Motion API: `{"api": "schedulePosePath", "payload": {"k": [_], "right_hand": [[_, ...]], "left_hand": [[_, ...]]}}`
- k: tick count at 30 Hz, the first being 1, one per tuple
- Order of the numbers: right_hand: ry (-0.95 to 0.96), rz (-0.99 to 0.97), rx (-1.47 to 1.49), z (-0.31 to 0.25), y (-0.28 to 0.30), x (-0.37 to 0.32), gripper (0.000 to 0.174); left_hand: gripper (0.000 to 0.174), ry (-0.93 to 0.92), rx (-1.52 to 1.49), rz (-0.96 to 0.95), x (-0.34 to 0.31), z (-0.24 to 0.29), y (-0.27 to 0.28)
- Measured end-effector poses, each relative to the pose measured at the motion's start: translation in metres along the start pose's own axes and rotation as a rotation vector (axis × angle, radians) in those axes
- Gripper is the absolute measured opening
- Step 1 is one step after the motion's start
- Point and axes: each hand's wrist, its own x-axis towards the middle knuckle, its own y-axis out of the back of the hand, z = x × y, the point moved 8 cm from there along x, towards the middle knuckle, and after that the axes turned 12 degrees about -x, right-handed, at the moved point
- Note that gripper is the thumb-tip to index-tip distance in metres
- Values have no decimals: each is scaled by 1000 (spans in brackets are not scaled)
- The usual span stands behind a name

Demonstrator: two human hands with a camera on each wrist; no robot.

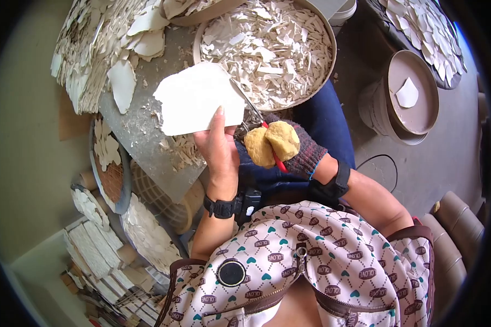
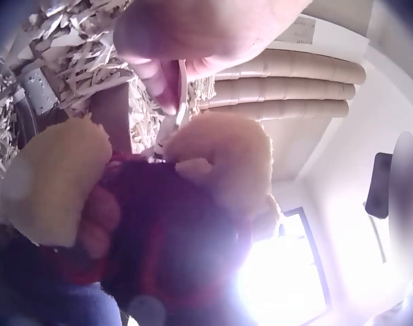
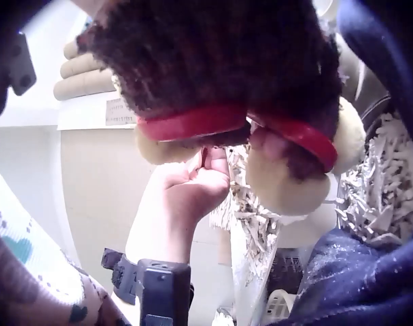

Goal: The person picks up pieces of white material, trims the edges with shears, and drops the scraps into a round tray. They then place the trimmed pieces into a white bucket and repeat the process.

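Observation:
My bare left hand (image 1: 218,155) holds a thin white sheet (image 1: 199,98) with an uneven edge, thumb on its upper face and fingers beneath. My right hand (image 1: 305,152), in a dark knitted glove, grips red-handled scissors (image 1: 279,162) padded with yellow foam (image 1: 282,139). The scissors' blades are spread at the sheet's right edge, one lying along it. In the right wrist view the gloved fingers go through the red handle loops (image 3: 193,124), and the left hand (image 3: 193,193) is beyond them. The left wrist view has the foam pads (image 2: 57,180) below the left hand (image 2: 206,34).
A round tub (image 1: 333,41) full of white offcuts stands just ahead. Stacked white sheets (image 1: 87,54) cover the table's (image 1: 139,122) far left. A bucket (image 1: 376,109) bearing a tray with one white piece (image 1: 407,94) stands right. Flat baskets (image 1: 114,174) sit at lower left.

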Motion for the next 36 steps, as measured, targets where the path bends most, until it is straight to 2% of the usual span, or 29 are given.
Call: {"api": "schedulePosePath", "payload": {"k": [6,13,15,16,17,19,22,25,30,32,34,36], "right_hand": [[65,90,-163,-5,12,3,32],[-35,12,73,13,-2,2,28],[117,81,-154,-2,8,2,28],[263,157,-396,-26,20,3,28],[234,132,-402,-18,14,3,29],[94,59,-195,-6,10,2,30],[-20,-3,-13,3,2,0,31],[-12,-21,-24,-1,3,2,33],[196,100,-20,-7,5,4,35],[142,80,15,2,3,3,34],[42,58,162,9,-1,5,33],[130,74,6,-4,6,3,32]], "left_hand": [[34,47,58,-76,-6,-5,-6],[35,70,91,-86,-3,-3,9],[35,63,196,-118,-7,-5,17],[36,61,248,-138,-10,-5,17],[36,91,211,-116,-16,-6,17],[36,129,155,-100,-19,-6,18],[36,155,138,-83,-19,-7,25],[37,153,179,-97,-15,-5,31],[36,228,244,-209,-12,5,28],[35,302,306,-257,-12,6,32],[43,190,305,-253,-7,12,32],[51,72,304,-259,-1,19,28]]}}
